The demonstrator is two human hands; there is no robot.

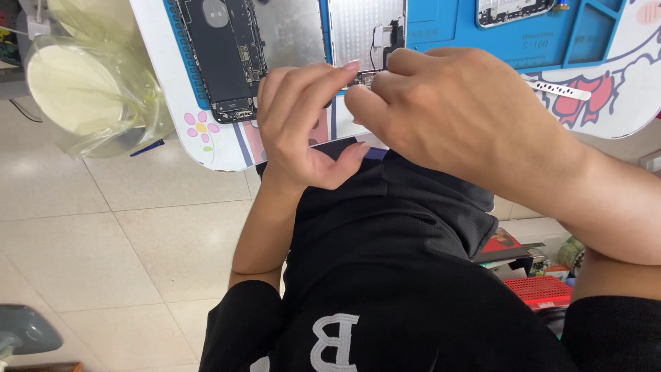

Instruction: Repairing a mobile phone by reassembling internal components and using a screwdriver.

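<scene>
Phone screen panel (365, 31) worked at the table edge by both bare hands.

Lying back-side up on the blue repair mat (523, 41), the silvery panel has its near end right at the fingertips, where a small dark part sits. The left hand (303, 131) curls over that end, forefinger stretched toward the panel, thumb pressed against a dark flat piece just below the fingers; whether it truly grips is hard to tell. The right hand (447, 110) has its fingers bunched together, tips pinched at the panel's near edge, touching the left forefinger. Beyond the left fingers lies an opened phone body (224, 55) showing its battery. A white perforated strip (561, 88) rests just past the right knuckles.
</scene>
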